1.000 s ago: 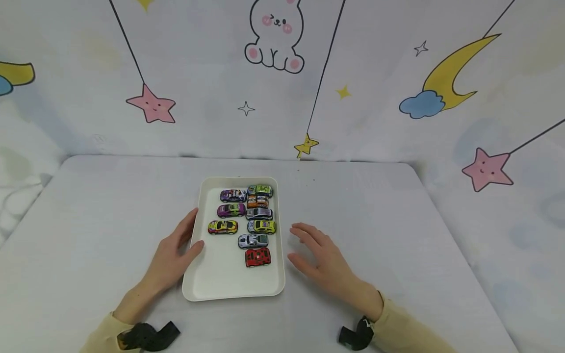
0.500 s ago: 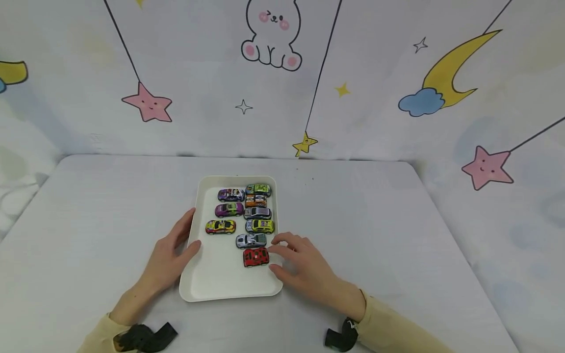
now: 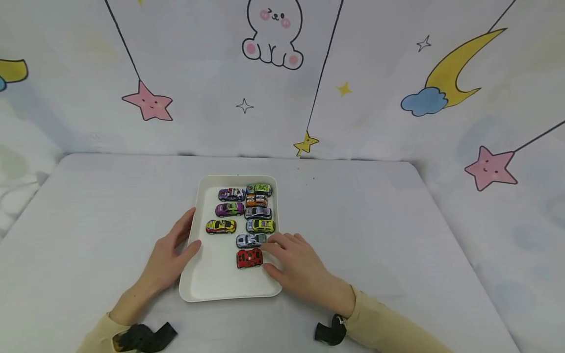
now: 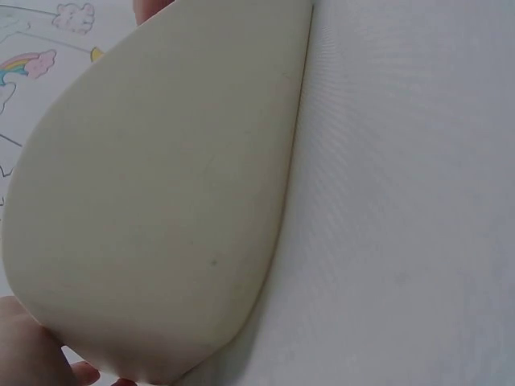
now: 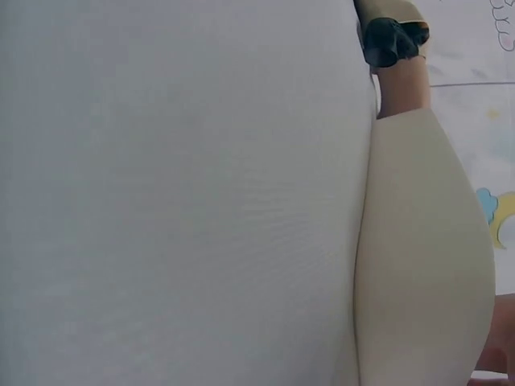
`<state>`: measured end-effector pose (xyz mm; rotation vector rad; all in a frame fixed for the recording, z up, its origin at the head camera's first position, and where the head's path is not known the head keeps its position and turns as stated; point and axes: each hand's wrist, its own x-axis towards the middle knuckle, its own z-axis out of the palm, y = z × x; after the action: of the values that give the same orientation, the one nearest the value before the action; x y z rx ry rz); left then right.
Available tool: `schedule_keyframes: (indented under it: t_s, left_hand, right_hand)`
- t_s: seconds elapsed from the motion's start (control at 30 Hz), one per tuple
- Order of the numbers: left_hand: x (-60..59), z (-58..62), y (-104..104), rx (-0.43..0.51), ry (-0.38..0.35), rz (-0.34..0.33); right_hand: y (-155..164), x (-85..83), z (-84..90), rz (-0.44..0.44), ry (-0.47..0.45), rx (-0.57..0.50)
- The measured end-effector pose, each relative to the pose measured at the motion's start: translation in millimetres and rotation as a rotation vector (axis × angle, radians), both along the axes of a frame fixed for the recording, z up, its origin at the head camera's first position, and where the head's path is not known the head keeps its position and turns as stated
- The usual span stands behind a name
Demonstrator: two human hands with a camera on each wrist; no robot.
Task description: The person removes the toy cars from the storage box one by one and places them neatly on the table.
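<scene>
A white tray [image 3: 212, 290] stands on the white counter [image 3: 362, 211], the left hand [image 3: 164, 260] resting at its left rim. The right hand [image 3: 300, 267] reaches over the right rim, fingertips at the right end of a red toy car [image 3: 249, 258]. Just beyond lies a silver car [image 3: 250, 240], seven more cars [image 3: 229, 209] farther up. Pink stars [image 3: 150, 102] decorate the backdrop [image 3: 194, 54]
</scene>
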<state>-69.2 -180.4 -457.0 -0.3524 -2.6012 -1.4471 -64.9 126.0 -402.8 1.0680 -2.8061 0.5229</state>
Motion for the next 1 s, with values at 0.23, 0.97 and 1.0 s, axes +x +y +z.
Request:
schedule_keyframes:
  t_s: [0.23,0.97,1.0]
  left_hand:
    - [-0.8,0.0,-1,0.007,0.007,-0.007]
    - [-0.9,0.3,0,-0.010,0.007,0.001]
    - [-0.8,0.3,0,-0.010,0.005,0.002]
  right_hand:
    - [-10,-6.5,3.4,0.036,0.130,0.028]
    - [-10,-8.1,-0.8,0.079,0.115,0.120]
    - [-9,-7.8,-0.9,0.076,0.112,0.118]
